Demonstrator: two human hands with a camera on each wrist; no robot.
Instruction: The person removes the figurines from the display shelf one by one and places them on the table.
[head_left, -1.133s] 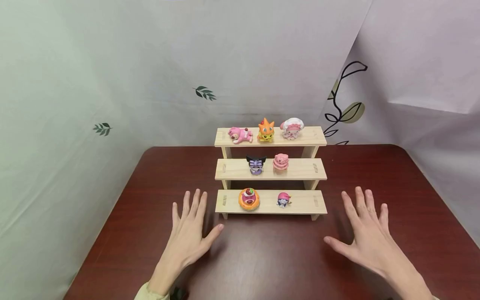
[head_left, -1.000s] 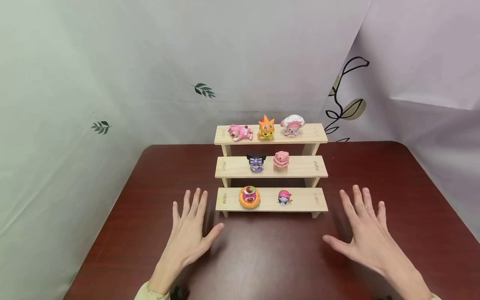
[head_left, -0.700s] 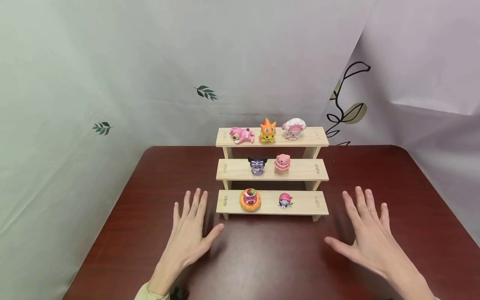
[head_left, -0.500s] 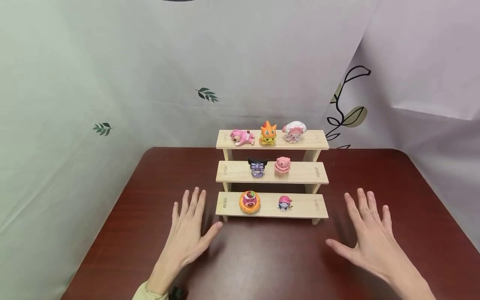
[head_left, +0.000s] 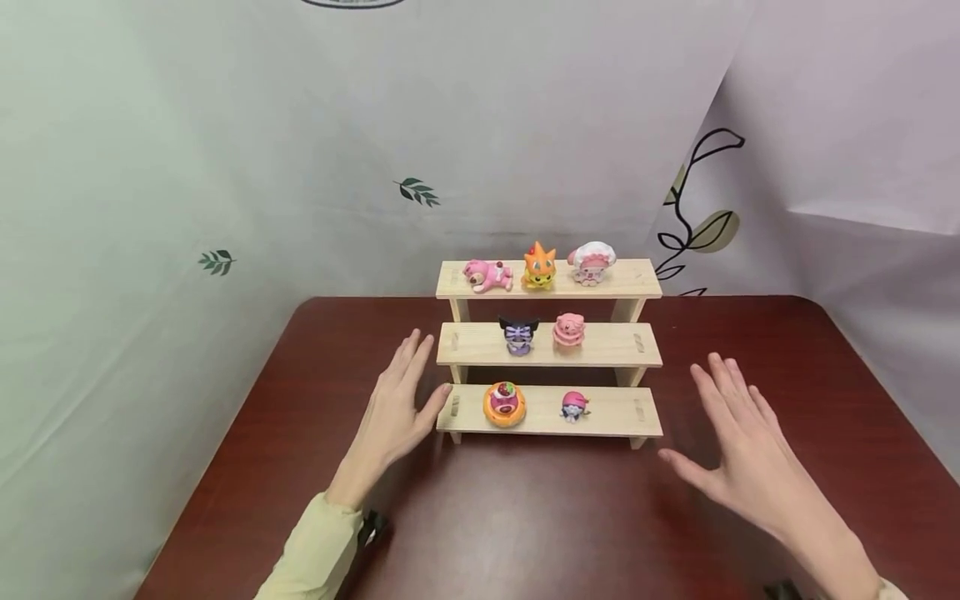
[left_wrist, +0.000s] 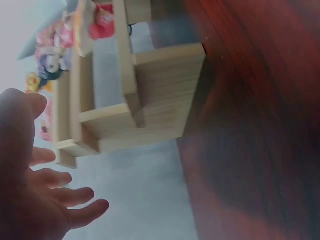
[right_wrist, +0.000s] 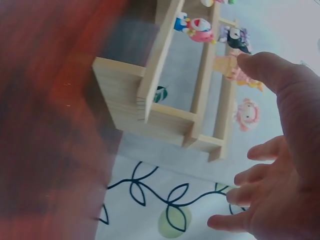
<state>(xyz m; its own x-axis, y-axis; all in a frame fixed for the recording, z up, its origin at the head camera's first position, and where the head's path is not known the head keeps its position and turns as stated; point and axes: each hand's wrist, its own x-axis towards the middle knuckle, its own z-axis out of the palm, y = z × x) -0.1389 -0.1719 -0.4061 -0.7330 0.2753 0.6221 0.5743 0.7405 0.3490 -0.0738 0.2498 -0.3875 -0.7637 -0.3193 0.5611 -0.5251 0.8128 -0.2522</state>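
A three-step wooden display stand (head_left: pixel 607 343) carries several small figurines. On its top step are a lying pink bear figurine (head_left: pixel 488 276), an orange-hooded yellow figurine (head_left: pixel 539 268) and a white-bonneted figurine (head_left: pixel 592 263). The middle step bears a black-and-purple figurine (head_left: pixel 518 336) and a pink figurine (head_left: pixel 569 331). Below sit a figurine in an orange ring (head_left: pixel 505 405) and a pink-capped figurine (head_left: pixel 574 407). My left hand (head_left: pixel 397 412) hovers beside the stand's left end, fingers straight, holding nothing. My right hand (head_left: pixel 742 446), also holding nothing, is right of the stand, fingers extended and thumb apart.
The dark red-brown table (head_left: pixel 525 517) spreads around the stand. Behind it and on both sides hangs a pale cloth backdrop (head_left: pixel 525 117) printed with leaves and vines.
My left hand has moved forward and right, closer to the stand's left end. My right hand has turned slightly and its fingers have come closer together. The figurines keep their places on the stand.
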